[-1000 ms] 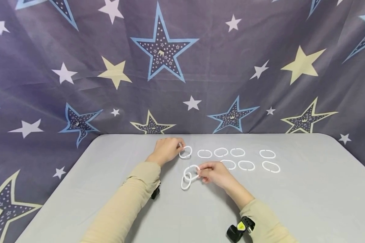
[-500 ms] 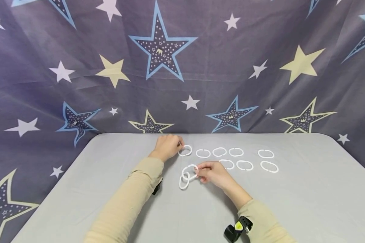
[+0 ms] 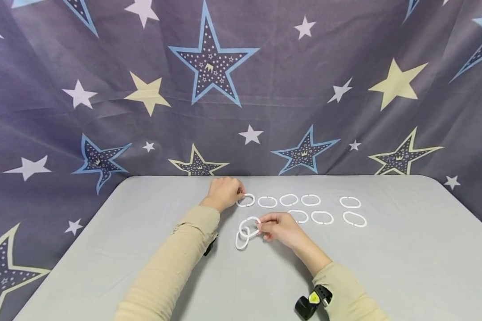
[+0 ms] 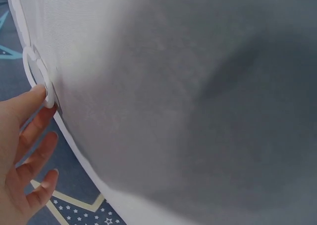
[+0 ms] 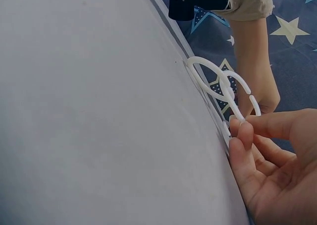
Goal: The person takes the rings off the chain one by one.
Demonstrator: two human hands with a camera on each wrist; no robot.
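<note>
Two white plastic chain links are joined, one hooked through the other. My right hand pinches the upper link between thumb and fingertips, and its partner hangs toward the lower left, near the table surface. Farther back, my left hand reaches to the leftmost loose link. In the left wrist view, thumb and index finger pinch the end of that link while the other fingers extend loosely. Each link is an oval with a small gap in its side.
Several more white links lie flat in two rough rows right of the left hand, one partly behind the right hand. The grey table ends at a star-patterned cloth. A black wrist camera sits on the right sleeve.
The whole head view has shifted slightly. Both hands stay nearly in place, the left at the far link and the right holding the joined pair.
</note>
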